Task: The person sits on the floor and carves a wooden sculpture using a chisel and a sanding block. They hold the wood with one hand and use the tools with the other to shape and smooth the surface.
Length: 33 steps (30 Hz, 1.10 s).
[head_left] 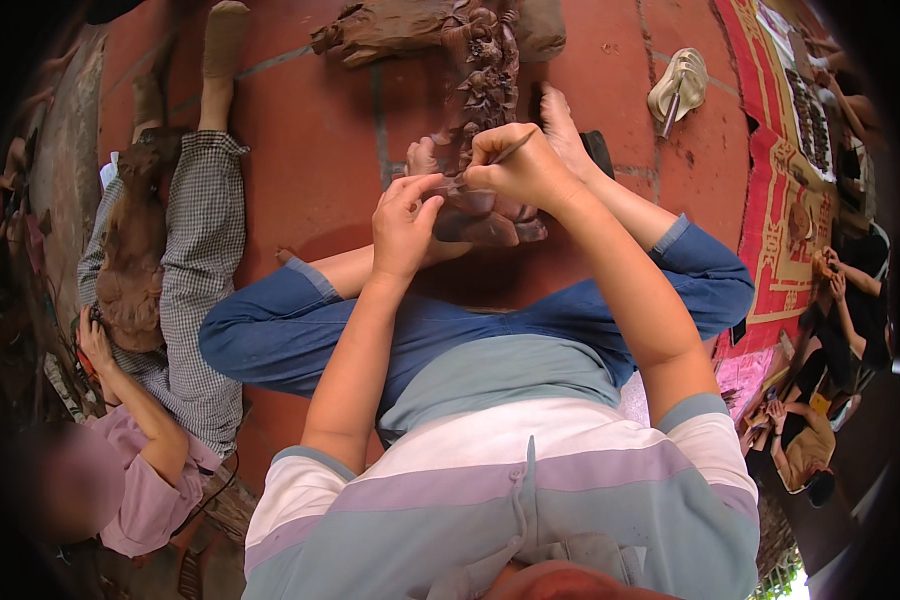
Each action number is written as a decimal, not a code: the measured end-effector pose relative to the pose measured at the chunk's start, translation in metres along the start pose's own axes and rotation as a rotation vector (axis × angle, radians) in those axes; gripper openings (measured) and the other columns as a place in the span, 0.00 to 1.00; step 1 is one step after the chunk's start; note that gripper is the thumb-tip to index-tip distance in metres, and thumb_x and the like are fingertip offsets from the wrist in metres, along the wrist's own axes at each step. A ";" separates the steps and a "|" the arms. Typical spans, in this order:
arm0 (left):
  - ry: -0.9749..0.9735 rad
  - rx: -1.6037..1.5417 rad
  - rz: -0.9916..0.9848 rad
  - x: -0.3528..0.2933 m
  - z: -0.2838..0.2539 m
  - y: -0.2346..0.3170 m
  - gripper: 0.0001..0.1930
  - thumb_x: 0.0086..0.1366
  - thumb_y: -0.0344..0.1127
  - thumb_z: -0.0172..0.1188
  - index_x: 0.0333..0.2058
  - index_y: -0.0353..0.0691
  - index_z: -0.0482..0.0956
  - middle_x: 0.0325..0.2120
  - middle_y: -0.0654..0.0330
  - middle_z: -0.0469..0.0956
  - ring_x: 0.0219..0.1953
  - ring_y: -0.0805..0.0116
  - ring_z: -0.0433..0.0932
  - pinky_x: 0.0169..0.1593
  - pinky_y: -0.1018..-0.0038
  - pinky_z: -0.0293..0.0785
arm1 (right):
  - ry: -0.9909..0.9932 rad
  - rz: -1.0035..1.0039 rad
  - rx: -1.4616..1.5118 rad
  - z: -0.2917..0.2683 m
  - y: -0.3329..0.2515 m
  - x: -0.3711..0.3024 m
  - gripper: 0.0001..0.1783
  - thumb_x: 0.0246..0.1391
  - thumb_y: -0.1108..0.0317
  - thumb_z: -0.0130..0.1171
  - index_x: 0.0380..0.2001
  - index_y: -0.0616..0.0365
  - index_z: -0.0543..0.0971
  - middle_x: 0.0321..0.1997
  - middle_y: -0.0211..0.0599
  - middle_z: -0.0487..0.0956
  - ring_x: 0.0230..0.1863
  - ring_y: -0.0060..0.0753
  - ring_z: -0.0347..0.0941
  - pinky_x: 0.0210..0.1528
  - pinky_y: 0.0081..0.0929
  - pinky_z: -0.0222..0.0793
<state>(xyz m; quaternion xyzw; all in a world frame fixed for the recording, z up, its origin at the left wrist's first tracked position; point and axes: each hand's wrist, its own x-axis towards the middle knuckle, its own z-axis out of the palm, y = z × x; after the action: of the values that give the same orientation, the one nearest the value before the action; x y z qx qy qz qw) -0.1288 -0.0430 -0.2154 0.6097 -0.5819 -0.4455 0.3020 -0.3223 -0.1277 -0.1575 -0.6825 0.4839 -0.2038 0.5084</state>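
Woodcarving (485,90), dark brown and ornate, lies on the red tiled floor (310,150) between the person's bare feet, long axis running near to far, straight ahead of both hands. Right hand (515,165) is closed around a thin carving tool (510,150), its tip angled left and down onto the near end of the carving. Left hand (405,225) sits just nearer and left, fingers curled, pinching at the tool tip and bracing on the wood. Another person in a checked shirt (205,250) works on a second carving (135,250) at left. Sandal (678,85) lies far right.
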 end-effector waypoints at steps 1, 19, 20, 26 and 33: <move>0.026 -0.011 -0.065 0.000 0.000 -0.004 0.23 0.56 0.30 0.65 0.53 0.42 0.75 0.48 0.58 0.73 0.47 0.66 0.73 0.47 0.73 0.74 | 0.005 0.014 -0.049 -0.002 -0.008 0.004 0.07 0.39 0.71 0.65 0.18 0.63 0.78 0.15 0.35 0.75 0.19 0.17 0.68 0.24 0.21 0.65; -0.021 0.202 -0.155 -0.013 0.023 -0.020 0.49 0.45 0.40 0.74 0.63 0.30 0.57 0.50 0.47 0.68 0.54 0.54 0.69 0.58 0.67 0.65 | -0.008 0.127 0.028 -0.005 0.005 0.004 0.05 0.36 0.71 0.63 0.17 0.62 0.79 0.15 0.39 0.75 0.17 0.21 0.68 0.24 0.24 0.66; -0.017 0.204 -0.157 -0.013 0.023 -0.020 0.49 0.45 0.41 0.74 0.63 0.30 0.57 0.50 0.47 0.68 0.54 0.53 0.69 0.58 0.67 0.65 | 0.006 0.090 0.046 0.000 0.004 0.007 0.05 0.36 0.71 0.63 0.17 0.62 0.79 0.15 0.39 0.75 0.17 0.20 0.68 0.24 0.23 0.66; -0.006 0.207 -0.121 -0.014 0.024 -0.024 0.50 0.45 0.41 0.74 0.63 0.30 0.57 0.50 0.47 0.69 0.54 0.53 0.69 0.57 0.67 0.65 | -0.011 0.137 0.168 -0.004 0.004 0.000 0.06 0.35 0.74 0.63 0.15 0.64 0.77 0.14 0.39 0.74 0.17 0.19 0.67 0.23 0.22 0.65; -0.027 0.135 -0.165 -0.014 0.025 -0.025 0.51 0.43 0.41 0.75 0.64 0.35 0.56 0.52 0.46 0.67 0.54 0.47 0.66 0.58 0.62 0.63 | -0.015 0.096 0.159 0.002 0.010 0.000 0.06 0.35 0.73 0.64 0.16 0.64 0.78 0.13 0.36 0.74 0.19 0.17 0.69 0.24 0.21 0.66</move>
<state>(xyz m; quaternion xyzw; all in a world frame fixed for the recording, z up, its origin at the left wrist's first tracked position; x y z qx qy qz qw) -0.1389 -0.0222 -0.2458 0.6684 -0.5623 -0.4370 0.2147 -0.3250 -0.1270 -0.1674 -0.6176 0.4947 -0.2117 0.5737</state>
